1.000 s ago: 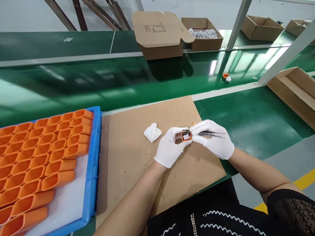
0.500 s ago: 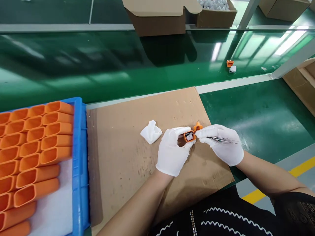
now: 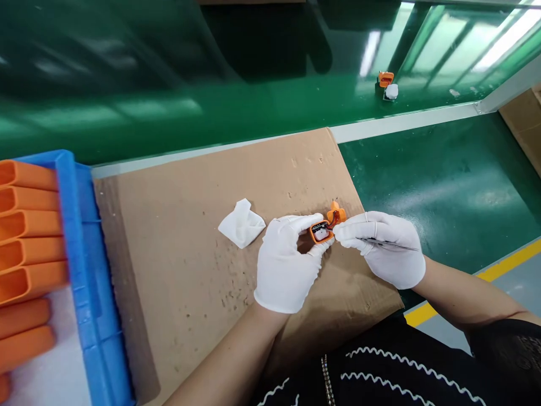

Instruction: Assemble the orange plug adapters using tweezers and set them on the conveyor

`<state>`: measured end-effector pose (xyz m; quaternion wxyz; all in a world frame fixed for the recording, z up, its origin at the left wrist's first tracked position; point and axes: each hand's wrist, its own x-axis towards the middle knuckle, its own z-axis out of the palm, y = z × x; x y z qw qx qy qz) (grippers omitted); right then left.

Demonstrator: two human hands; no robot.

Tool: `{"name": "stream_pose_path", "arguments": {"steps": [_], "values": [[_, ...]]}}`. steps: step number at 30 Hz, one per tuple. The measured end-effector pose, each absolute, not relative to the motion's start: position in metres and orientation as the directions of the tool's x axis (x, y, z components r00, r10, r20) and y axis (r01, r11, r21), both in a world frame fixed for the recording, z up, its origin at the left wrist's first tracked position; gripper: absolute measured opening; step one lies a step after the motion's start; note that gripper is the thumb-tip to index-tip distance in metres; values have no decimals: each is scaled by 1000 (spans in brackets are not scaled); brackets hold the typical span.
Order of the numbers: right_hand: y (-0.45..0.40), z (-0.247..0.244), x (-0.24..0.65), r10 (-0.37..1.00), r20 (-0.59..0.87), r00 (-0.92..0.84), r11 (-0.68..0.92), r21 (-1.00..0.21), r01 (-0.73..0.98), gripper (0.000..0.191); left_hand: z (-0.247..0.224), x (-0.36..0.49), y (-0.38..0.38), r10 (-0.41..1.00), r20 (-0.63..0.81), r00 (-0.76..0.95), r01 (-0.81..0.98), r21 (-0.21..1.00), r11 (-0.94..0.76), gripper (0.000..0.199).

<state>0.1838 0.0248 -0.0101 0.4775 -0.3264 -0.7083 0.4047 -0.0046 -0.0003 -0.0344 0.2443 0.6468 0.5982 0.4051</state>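
Observation:
My left hand (image 3: 287, 262), in a white glove, is closed round an orange housing (image 3: 313, 237) whose open end faces up and away. Inside the housing show a dark board and a whitish block. Thin wires run from it to an orange end cap (image 3: 336, 214) just beyond. Metal tweezers (image 3: 391, 244) are pinched in my gloved right hand (image 3: 382, 248); their tips reach toward the housing's opening and are partly hidden by the fingers. To the left of my left hand, a folded white cloth (image 3: 242, 224) lies on the cardboard sheet (image 3: 190, 192).
At the left stands a blue crate (image 3: 91, 270) with several orange sleeves (image 3: 31, 228) inside. Farther back on the green table (image 3: 270, 107) lie an orange part (image 3: 385, 79) and a white-topped piece (image 3: 391, 92). A cardboard box (image 3: 524, 124) is at the right edge.
The view has tilted down and shifted right, so the boxes at the back have mostly left it. Both hands keep their holds; the orange end cap shows more clearly.

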Motion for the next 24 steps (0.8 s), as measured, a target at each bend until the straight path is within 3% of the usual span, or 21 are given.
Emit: {"name": "stream_pose_path", "arguments": {"steps": [7,16,20,24], "values": [[24,-3,185,835,422,-353,497,-854,154,26,-32,-6,-1,971,236,-26,606,777,-173,26],[25,2,181,813,461,-356,548,-812,200,15,-33,-6,-2,974,226,-27,604,780,-165,28],[22,3,183,801,455,-388,541,-828,145,22,-34,-7,-2,973,232,-20,599,781,-174,31],[22,0,189,742,416,-525,555,-821,133,41,-35,-8,-2,966,257,-4,580,788,-207,34]]}}
